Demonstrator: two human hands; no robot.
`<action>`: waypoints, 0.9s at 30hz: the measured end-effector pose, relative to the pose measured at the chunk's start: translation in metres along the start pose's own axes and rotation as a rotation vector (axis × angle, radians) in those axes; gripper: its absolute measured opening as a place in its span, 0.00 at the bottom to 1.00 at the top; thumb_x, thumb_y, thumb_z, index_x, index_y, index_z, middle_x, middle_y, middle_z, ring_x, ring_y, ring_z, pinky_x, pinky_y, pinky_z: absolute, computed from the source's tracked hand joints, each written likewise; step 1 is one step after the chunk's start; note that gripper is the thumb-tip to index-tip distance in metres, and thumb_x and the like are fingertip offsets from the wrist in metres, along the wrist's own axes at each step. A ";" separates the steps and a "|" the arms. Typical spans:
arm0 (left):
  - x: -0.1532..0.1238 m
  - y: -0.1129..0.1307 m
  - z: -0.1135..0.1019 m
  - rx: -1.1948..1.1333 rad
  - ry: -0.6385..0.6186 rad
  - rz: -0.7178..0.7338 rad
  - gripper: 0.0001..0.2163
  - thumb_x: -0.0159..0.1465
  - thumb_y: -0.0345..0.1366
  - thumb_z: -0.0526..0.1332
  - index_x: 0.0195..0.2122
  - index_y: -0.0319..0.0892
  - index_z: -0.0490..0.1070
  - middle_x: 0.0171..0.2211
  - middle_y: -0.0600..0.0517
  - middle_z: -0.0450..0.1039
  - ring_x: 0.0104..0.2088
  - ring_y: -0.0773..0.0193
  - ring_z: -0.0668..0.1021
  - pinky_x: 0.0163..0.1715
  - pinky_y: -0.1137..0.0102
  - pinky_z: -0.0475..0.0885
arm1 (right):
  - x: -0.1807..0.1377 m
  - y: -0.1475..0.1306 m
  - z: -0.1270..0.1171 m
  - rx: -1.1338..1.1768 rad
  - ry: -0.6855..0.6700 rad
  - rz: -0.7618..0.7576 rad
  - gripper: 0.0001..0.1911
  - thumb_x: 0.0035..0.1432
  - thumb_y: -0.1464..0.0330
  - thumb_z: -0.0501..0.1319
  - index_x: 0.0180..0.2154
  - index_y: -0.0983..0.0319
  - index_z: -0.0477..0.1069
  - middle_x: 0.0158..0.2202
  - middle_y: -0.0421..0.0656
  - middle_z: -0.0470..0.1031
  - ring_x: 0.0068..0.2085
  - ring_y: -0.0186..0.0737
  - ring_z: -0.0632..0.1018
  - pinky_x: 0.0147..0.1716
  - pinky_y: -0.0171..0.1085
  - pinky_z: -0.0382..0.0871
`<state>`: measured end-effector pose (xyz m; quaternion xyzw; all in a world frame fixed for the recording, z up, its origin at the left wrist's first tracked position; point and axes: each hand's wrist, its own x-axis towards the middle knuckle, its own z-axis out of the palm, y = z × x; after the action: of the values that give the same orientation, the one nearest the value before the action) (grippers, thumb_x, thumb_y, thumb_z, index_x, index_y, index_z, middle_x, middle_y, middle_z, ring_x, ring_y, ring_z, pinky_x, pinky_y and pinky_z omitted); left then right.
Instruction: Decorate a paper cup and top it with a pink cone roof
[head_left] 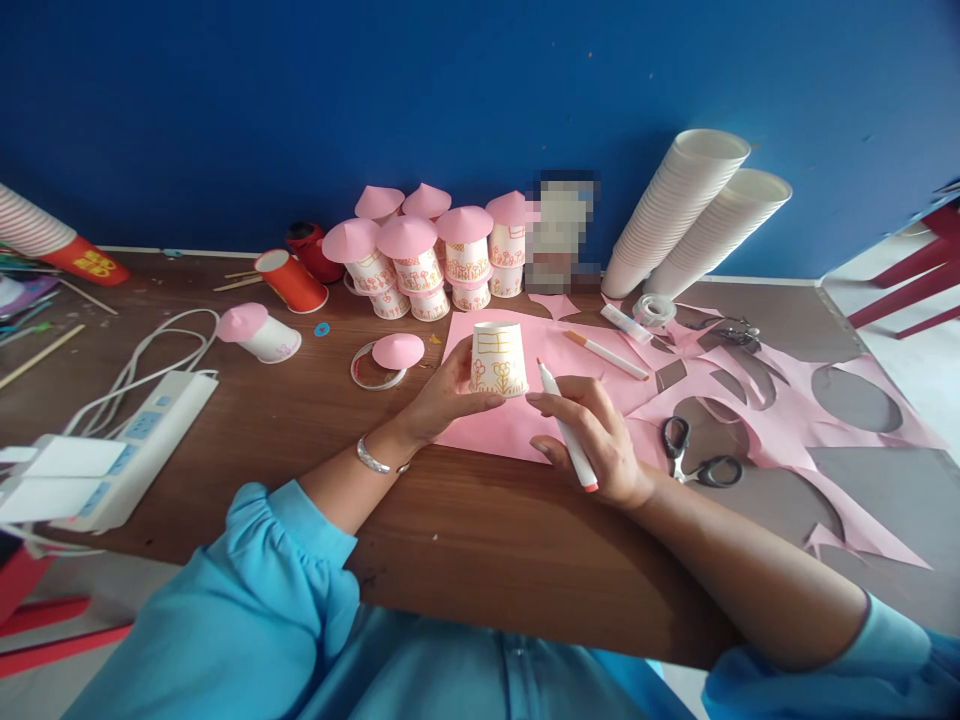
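An upturned white paper cup (499,357) with orange and yellow drawings of a window and flowers stands on a pink paper sheet (517,420). My left hand (448,395) is wrapped round its left side and grips it. My right hand (594,438) holds a white marker (566,428) with an orange end. The marker's tip points up towards the cup's right side, a little apart from it.
A cluster of decorated cups with pink cone roofs (431,250) stands at the back. Two leaning stacks of white cups (690,210) rest against the blue wall. Scissors (694,455), another marker (606,355), a tape roll (654,309), cut pink paper, a power strip (142,430) and red cups (292,280) lie around.
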<state>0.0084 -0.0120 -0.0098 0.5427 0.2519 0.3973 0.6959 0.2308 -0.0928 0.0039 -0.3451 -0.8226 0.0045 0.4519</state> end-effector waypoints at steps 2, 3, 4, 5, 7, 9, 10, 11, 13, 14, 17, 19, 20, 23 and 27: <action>0.000 0.001 0.000 -0.034 -0.012 -0.012 0.32 0.53 0.39 0.79 0.58 0.46 0.71 0.56 0.45 0.77 0.58 0.49 0.77 0.58 0.57 0.71 | 0.000 0.000 0.000 -0.003 0.004 0.003 0.23 0.74 0.59 0.57 0.65 0.57 0.65 0.44 0.49 0.71 0.42 0.45 0.79 0.38 0.43 0.81; 0.000 0.002 0.000 -0.051 -0.024 -0.021 0.31 0.54 0.39 0.79 0.58 0.46 0.72 0.56 0.45 0.77 0.58 0.49 0.77 0.57 0.56 0.71 | -0.001 0.001 0.000 -0.003 0.009 0.006 0.23 0.74 0.59 0.57 0.66 0.57 0.65 0.45 0.49 0.71 0.42 0.45 0.79 0.38 0.43 0.81; 0.000 0.003 0.001 -0.070 -0.035 -0.031 0.30 0.55 0.39 0.78 0.57 0.45 0.72 0.55 0.45 0.78 0.57 0.49 0.78 0.56 0.56 0.72 | -0.001 0.001 0.000 0.001 0.016 0.010 0.23 0.74 0.60 0.56 0.66 0.57 0.64 0.45 0.49 0.71 0.42 0.46 0.79 0.38 0.44 0.81; -0.001 0.004 0.001 -0.092 -0.045 -0.041 0.29 0.55 0.39 0.78 0.57 0.45 0.73 0.54 0.45 0.79 0.55 0.49 0.79 0.55 0.55 0.74 | -0.001 0.002 0.001 0.010 0.020 0.018 0.23 0.75 0.60 0.56 0.66 0.57 0.64 0.44 0.49 0.72 0.42 0.46 0.80 0.38 0.44 0.81; -0.002 0.006 0.001 -0.149 -0.063 -0.058 0.27 0.56 0.38 0.77 0.56 0.45 0.74 0.52 0.45 0.80 0.52 0.49 0.81 0.53 0.55 0.76 | -0.002 0.003 0.002 0.050 0.023 0.041 0.23 0.75 0.62 0.56 0.67 0.58 0.62 0.43 0.49 0.75 0.41 0.46 0.81 0.37 0.45 0.81; -0.003 0.007 0.002 -0.194 -0.078 -0.075 0.26 0.57 0.37 0.77 0.57 0.45 0.74 0.52 0.45 0.80 0.51 0.50 0.83 0.52 0.55 0.77 | -0.004 0.004 0.004 0.099 0.025 0.079 0.23 0.75 0.66 0.57 0.67 0.58 0.61 0.43 0.47 0.78 0.38 0.44 0.82 0.37 0.44 0.81; -0.004 0.008 0.002 -0.209 -0.086 -0.084 0.27 0.57 0.37 0.77 0.57 0.45 0.74 0.52 0.44 0.81 0.51 0.50 0.83 0.53 0.54 0.77 | -0.005 0.005 0.005 0.119 0.026 0.102 0.23 0.74 0.69 0.57 0.67 0.57 0.61 0.43 0.47 0.79 0.37 0.42 0.82 0.38 0.43 0.81; -0.005 0.008 0.002 -0.220 -0.093 -0.093 0.27 0.57 0.37 0.77 0.58 0.45 0.74 0.53 0.44 0.81 0.51 0.49 0.83 0.54 0.53 0.77 | -0.006 0.005 0.006 0.132 0.031 0.124 0.23 0.74 0.71 0.58 0.66 0.56 0.61 0.45 0.46 0.80 0.37 0.41 0.82 0.38 0.43 0.81; -0.005 0.009 0.002 -0.236 -0.100 -0.107 0.28 0.57 0.36 0.77 0.59 0.45 0.74 0.54 0.42 0.80 0.53 0.47 0.83 0.56 0.52 0.77 | -0.007 0.006 0.007 0.132 0.052 0.158 0.23 0.72 0.73 0.59 0.65 0.55 0.62 0.48 0.47 0.81 0.37 0.41 0.83 0.39 0.43 0.82; -0.006 0.010 0.002 -0.243 -0.102 -0.113 0.28 0.57 0.37 0.76 0.58 0.44 0.74 0.55 0.42 0.80 0.54 0.46 0.83 0.56 0.51 0.77 | -0.007 0.006 0.007 0.124 0.065 0.163 0.24 0.71 0.72 0.60 0.65 0.55 0.63 0.50 0.48 0.81 0.40 0.42 0.84 0.41 0.44 0.82; -0.006 0.011 0.001 -0.268 -0.115 -0.135 0.28 0.57 0.37 0.77 0.58 0.45 0.74 0.56 0.42 0.80 0.56 0.44 0.82 0.58 0.49 0.76 | -0.004 0.007 0.007 0.105 0.087 0.138 0.31 0.67 0.67 0.68 0.67 0.55 0.61 0.59 0.54 0.78 0.55 0.54 0.83 0.51 0.54 0.82; -0.007 0.011 0.001 -0.281 -0.143 -0.146 0.28 0.57 0.36 0.76 0.59 0.46 0.74 0.57 0.42 0.80 0.57 0.43 0.82 0.60 0.48 0.75 | -0.001 0.009 0.007 0.101 0.071 0.115 0.38 0.63 0.65 0.71 0.68 0.56 0.58 0.66 0.59 0.72 0.65 0.61 0.76 0.58 0.61 0.77; -0.007 0.010 0.001 -0.280 -0.164 -0.148 0.29 0.57 0.36 0.76 0.60 0.47 0.74 0.57 0.42 0.80 0.58 0.43 0.82 0.61 0.47 0.74 | 0.000 0.009 0.007 0.100 0.059 0.109 0.40 0.62 0.64 0.72 0.69 0.56 0.57 0.68 0.60 0.69 0.68 0.62 0.73 0.60 0.63 0.75; -0.008 0.009 -0.001 -0.249 -0.238 -0.152 0.29 0.58 0.37 0.75 0.61 0.46 0.73 0.58 0.40 0.79 0.59 0.41 0.81 0.62 0.46 0.73 | 0.003 0.011 0.008 0.099 0.030 0.082 0.42 0.62 0.65 0.73 0.70 0.58 0.55 0.70 0.63 0.65 0.71 0.62 0.69 0.63 0.65 0.72; -0.008 0.007 -0.001 -0.209 -0.297 -0.145 0.30 0.59 0.38 0.74 0.63 0.47 0.71 0.58 0.39 0.78 0.60 0.41 0.80 0.60 0.47 0.73 | 0.004 0.010 0.008 0.070 0.041 0.059 0.38 0.63 0.66 0.71 0.69 0.58 0.56 0.67 0.62 0.70 0.67 0.61 0.74 0.59 0.63 0.75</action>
<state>0.0008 -0.0173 -0.0040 0.5006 0.1424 0.2856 0.8047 0.2290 -0.0804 -0.0010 -0.3533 -0.8020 0.0394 0.4799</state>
